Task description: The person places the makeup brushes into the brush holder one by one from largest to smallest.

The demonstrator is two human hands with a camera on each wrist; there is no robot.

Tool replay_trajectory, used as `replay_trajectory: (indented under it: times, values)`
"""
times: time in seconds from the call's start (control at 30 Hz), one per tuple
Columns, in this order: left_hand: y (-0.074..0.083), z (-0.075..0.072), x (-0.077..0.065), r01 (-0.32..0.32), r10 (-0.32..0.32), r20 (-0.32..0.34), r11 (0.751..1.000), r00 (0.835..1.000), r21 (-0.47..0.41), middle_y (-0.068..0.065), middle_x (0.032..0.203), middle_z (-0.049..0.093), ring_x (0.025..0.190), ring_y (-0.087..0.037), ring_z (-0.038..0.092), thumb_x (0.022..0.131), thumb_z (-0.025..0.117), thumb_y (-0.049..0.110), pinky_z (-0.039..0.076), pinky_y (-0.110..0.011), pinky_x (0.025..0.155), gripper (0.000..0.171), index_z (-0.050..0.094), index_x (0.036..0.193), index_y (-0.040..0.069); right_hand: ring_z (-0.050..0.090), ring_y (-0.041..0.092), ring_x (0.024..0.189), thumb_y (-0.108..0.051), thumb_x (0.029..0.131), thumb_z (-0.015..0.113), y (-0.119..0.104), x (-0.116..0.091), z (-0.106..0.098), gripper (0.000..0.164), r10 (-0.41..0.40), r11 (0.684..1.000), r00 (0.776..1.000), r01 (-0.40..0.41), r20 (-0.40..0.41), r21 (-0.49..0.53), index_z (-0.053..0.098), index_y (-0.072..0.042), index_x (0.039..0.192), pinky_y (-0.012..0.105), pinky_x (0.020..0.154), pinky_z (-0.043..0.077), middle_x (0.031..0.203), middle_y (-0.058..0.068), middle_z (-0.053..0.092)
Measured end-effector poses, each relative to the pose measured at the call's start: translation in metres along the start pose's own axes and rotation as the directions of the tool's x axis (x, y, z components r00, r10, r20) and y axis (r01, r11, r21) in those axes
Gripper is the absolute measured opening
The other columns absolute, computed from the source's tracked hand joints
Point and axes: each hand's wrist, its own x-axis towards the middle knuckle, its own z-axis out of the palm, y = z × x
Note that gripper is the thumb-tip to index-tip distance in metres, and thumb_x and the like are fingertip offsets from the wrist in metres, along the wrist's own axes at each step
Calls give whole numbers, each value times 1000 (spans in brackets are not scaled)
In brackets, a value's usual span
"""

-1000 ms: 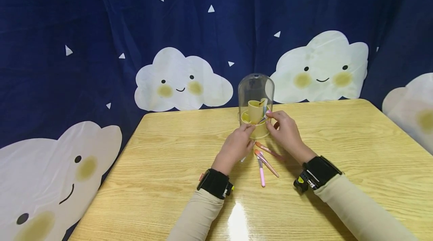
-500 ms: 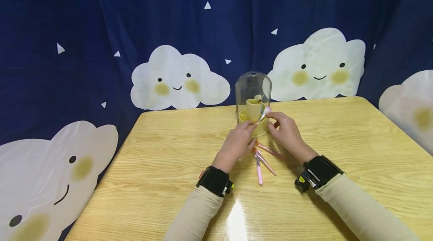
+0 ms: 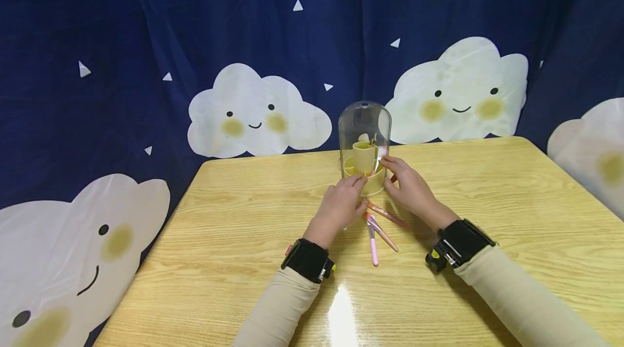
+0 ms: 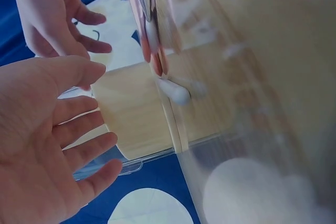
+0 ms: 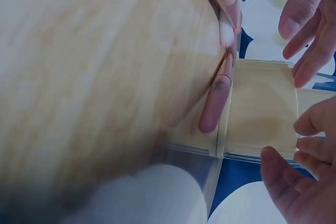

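A round yellow brush holder [image 3: 375,185] with a tall cup [image 3: 363,158] in its middle stands at the back of the table, under a clear domed cover [image 3: 364,122]. A makeup brush [image 3: 382,150] with a pale pink-white head leans inside the holder's right side. My right hand [image 3: 412,191] has its fingertips at this brush, thumb apart below at the holder's wall. At the front rim, my left hand [image 3: 338,205] rests its fingertips, fingers extended and loosely spread in the left wrist view. Another dark-tipped brush [image 3: 373,140] stands in the tall cup.
Several makeup brushes lie in front of the holder, among them a pink-handled brush [image 3: 374,249] and an orange-tipped brush [image 3: 387,214]. The wooden table [image 3: 234,217] reaches back to a dark blue curtain [image 3: 273,17] with cloud shapes.
The pale-headed brush has gone from slanting in the right fingers to leaning more upright in the holder. The right fingertips have shifted slightly; the left hand stays near the front rim.
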Motion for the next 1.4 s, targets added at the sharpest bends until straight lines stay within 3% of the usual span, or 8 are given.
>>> replay_trajectory:
  times: [0.43, 0.77, 0.9, 1.0, 1.07, 1.13, 1.23, 1.4]
  values:
    - [10, 3, 3, -46, 46, 0, 999, 999, 10, -2, 159, 43, 144, -20, 43, 100, 65, 33, 50, -43, 104, 59, 46, 153, 16, 58, 42, 117, 7, 94, 51, 1, 3, -4, 47, -47, 999, 994, 46, 96, 13, 48, 17, 140, 50, 89, 54, 156, 33, 33]
    - [9, 3, 2, -13, 14, -17, 999, 1000, 43, -2, 159, 42, 144, -21, 43, 101, 61, 34, 49, -42, 104, 60, 43, 155, 13, 63, 37, 101, 6, 93, 52, 3, 1, -9, 43, -69, 998, 997, 69, 42, 9, 55, 12, 136, 48, 81, 55, 153, 29, 40]
    - [5, 0, 2, 30, -28, -35, 999, 999, 39, -4, 157, 45, 143, -22, 44, 102, 61, 34, 49, -44, 105, 58, 45, 154, 13, 62, 30, 85, 4, 92, 58, 1, -3, -14, 32, -62, 998, 998, 62, 13, 10, 64, 9, 123, 39, 69, 52, 130, 26, 57]
    - [2, -3, 2, 38, -37, -27, 999, 999, 22, -4, 157, 46, 141, -23, 46, 102, 61, 33, 49, -44, 105, 56, 46, 153, 15, 56, 21, 71, 0, 92, 63, -4, -6, -16, 12, -52, 999, 995, 51, 83, 18, 69, 3, 102, 30, 61, 47, 96, 15, 64]
    - [0, -5, 2, 46, -46, -18, 999, 999, 4, -4, 156, 46, 140, -24, 47, 102, 61, 32, 49, -45, 104, 54, 48, 153, 17, 51, 14, 63, -3, 91, 66, -11, -9, -15, 4, -52, 999, 984, 50, 171, 19, 68, -3, 88, 26, 56, 43, 78, 5, 61]
    - [-2, -8, 1, 59, -59, -4, 998, 998, -14, -3, 156, 47, 140, -24, 48, 103, 60, 31, 49, -46, 103, 52, 49, 152, 19, 48, 10, 59, -7, 91, 69, -19, -13, -13, 14, -62, 998, 963, 59, 261, 21, 64, -9, 78, 24, 54, 40, 68, -2, 56]
    - [-3, -9, 0, 74, -74, 11, 997, 997, -35, -3, 156, 47, 139, -24, 49, 103, 60, 29, 50, -47, 103, 51, 50, 152, 20, 45, 7, 57, -10, 90, 72, -33, -20, -9, 21, -68, 998, 925, 65, 375, 21, 61, -12, 73, 23, 53, 38, 63, -5, 52]
    - [-3, -6, 0, 63, -63, 6, 997, 998, -43, -5, 155, 48, 138, -25, 50, 103, 60, 29, 50, -48, 102, 50, 51, 151, 18, 45, 9, 56, -14, 86, 76, -49, -31, -5, 24, 24, 998, 873, 4, 486, -57, 60, -13, 68, 23, 52, 38, 63, -5, 52]
